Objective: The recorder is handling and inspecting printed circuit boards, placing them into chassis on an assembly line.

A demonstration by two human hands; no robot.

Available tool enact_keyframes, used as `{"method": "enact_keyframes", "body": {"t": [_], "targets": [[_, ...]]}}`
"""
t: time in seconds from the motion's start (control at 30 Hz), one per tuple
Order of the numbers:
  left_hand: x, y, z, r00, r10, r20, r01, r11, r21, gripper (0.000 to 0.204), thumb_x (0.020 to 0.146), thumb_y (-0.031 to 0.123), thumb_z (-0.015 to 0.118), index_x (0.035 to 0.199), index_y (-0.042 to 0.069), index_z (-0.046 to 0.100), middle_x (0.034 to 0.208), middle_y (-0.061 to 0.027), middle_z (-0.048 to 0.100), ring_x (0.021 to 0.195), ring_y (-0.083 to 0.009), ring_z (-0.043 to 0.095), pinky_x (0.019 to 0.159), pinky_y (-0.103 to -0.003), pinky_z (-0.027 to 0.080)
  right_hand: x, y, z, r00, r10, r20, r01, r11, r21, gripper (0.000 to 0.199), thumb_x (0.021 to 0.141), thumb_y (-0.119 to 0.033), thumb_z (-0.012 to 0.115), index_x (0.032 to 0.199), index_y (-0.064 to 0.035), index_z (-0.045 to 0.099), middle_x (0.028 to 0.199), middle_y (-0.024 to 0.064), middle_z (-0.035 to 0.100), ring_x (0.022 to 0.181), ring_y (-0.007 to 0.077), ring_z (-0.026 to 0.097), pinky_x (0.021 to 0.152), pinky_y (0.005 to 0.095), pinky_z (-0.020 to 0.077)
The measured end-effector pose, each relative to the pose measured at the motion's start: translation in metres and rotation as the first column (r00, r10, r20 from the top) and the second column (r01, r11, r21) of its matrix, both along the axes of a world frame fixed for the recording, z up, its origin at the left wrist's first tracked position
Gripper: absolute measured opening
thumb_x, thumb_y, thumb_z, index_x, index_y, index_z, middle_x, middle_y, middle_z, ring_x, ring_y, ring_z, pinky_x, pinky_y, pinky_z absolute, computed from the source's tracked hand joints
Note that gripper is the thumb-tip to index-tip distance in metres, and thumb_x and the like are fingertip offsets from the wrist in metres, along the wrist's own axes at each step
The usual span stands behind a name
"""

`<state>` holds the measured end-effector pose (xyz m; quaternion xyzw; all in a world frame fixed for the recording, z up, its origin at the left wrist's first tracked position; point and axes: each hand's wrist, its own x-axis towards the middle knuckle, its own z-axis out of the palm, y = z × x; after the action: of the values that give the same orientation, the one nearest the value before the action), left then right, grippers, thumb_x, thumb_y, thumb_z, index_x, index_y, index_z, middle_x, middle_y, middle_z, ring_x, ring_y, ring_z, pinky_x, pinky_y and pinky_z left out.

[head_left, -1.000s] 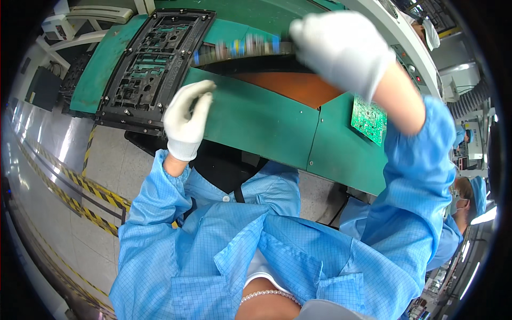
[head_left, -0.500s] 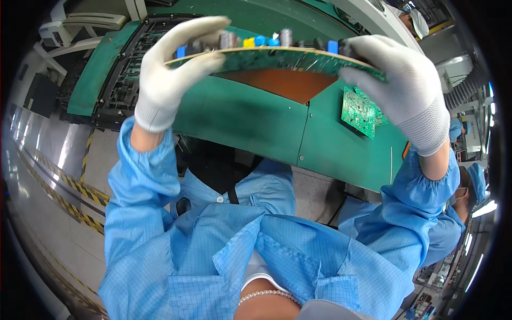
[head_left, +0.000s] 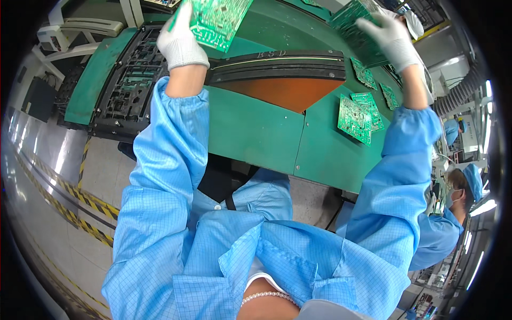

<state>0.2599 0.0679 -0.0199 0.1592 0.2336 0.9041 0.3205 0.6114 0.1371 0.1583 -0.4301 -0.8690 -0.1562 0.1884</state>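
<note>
Both my arms, in blue sleeves and white gloves, reach up over a green workbench (head_left: 256, 133). My left hand (head_left: 180, 38) grips the lower left edge of a green circuit board (head_left: 220, 20), which is turned solder side toward me. My right hand (head_left: 391, 33) is far to the right, its fingers closed over the edge of a second green circuit board (head_left: 348, 24) that lies tilted near the top of the bench. A black rail fixture (head_left: 277, 63) with an orange panel (head_left: 282, 92) under it sits between my hands.
A black slotted carrier frame (head_left: 125, 88) lies at the bench's left end. Several loose green boards (head_left: 356, 118) rest on the bench at the right. A co-worker in blue (head_left: 453, 213) sits at the right. Yellow-black tape (head_left: 64, 205) marks the floor.
Both hands held one component-loaded board edge-on in front of me. Now they have risen and moved apart, the left with a board seen flat, the right on a board farther right.
</note>
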Motion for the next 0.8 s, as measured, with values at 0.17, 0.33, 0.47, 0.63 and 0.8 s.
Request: {"method": "enact_keyframes", "body": {"t": [0.17, 0.33, 0.47, 0.63, 0.8], "targets": [[-0.006, 0.029, -0.061, 0.963, -0.189, 0.194, 0.193, 0.981, -0.004, 0.031, 0.093, 0.012, 0.074, 0.115, -0.008, 0.069, 0.11, -0.0161, 0.073, 0.092, -0.0275, 0.073, 0.081, -0.037, 0.059, 0.016, 0.097, -0.101, 0.972, -0.211, -0.1, 0.161, 0.914, -0.372, 0.054, 0.088, -0.049, 0.076, 0.1, 0.0034, 0.075, 0.082, 0.0131, 0.071, 0.074, 0.0156, 0.064, 0.071, 0.0329, 0.0507], [0.011, 0.023, -0.053, 0.927, -0.316, 0.202, 0.327, 0.945, -0.022, 0.028, 0.093, 0.011, 0.073, 0.113, -0.007, 0.069, 0.111, -0.0173, 0.073, 0.093, -0.0277, 0.073, 0.082, -0.038, 0.06, 0.024, 0.153, -0.159, 0.741, -0.467, -0.482, -0.004, 0.715, -0.699, 0.045, 0.086, -0.035, 0.084, 0.107, 0.0033, 0.075, 0.095, 0.0068, 0.075, 0.077, 0.0136, 0.068, 0.071, 0.0287, 0.0545], [0.009, 0.019, -0.058, 0.878, -0.409, 0.248, 0.425, 0.905, -0.012, 0.028, 0.096, 0.011, 0.069, 0.115, -0.009, 0.067, 0.113, -0.0186, 0.072, 0.095, -0.0288, 0.073, 0.084, -0.04, 0.06, 0.002, 0.18, -0.167, 0.64, -0.597, -0.483, -0.13, 0.536, -0.834, 0.045, 0.087, -0.032, 0.083, 0.111, 0.0047, 0.071, 0.096, 0.0093, 0.075, 0.076, 0.0198, 0.073, 0.072, 0.0337, 0.0609], [0.01, 0.023, -0.061, 0.861, -0.453, 0.232, 0.465, 0.885, 0.007, 0.033, 0.1, 0.014, 0.064, 0.121, -0.011, 0.063, 0.119, -0.0193, 0.07, 0.103, -0.0279, 0.071, 0.089, -0.04, 0.059, 0.008, 0.21, -0.184, 0.452, -0.606, -0.655, -0.151, 0.672, -0.725, 0.059, 0.085, -0.047, 0.082, 0.108, 0.0063, 0.071, 0.101, 0.014, 0.075, 0.09, 0.0244, 0.073, 0.086, 0.0373, 0.058], [0.014, 0.025, -0.056, 0.847, -0.475, 0.238, 0.481, 0.876, 0.036, 0.032, 0.101, 0.013, 0.064, 0.121, -0.011, 0.064, 0.118, -0.0185, 0.07, 0.102, -0.0276, 0.071, 0.089, -0.039, 0.058, 0.031, 0.215, -0.173, 0.705, -0.345, -0.62, 0.107, 0.915, -0.388, 0.092, 0.079, -0.069, 0.076, 0.134, 0.0035, 0.061, 0.129, 0.02, 0.067, 0.112, 0.0258, 0.067, 0.093, 0.0354, 0.0513]]}}
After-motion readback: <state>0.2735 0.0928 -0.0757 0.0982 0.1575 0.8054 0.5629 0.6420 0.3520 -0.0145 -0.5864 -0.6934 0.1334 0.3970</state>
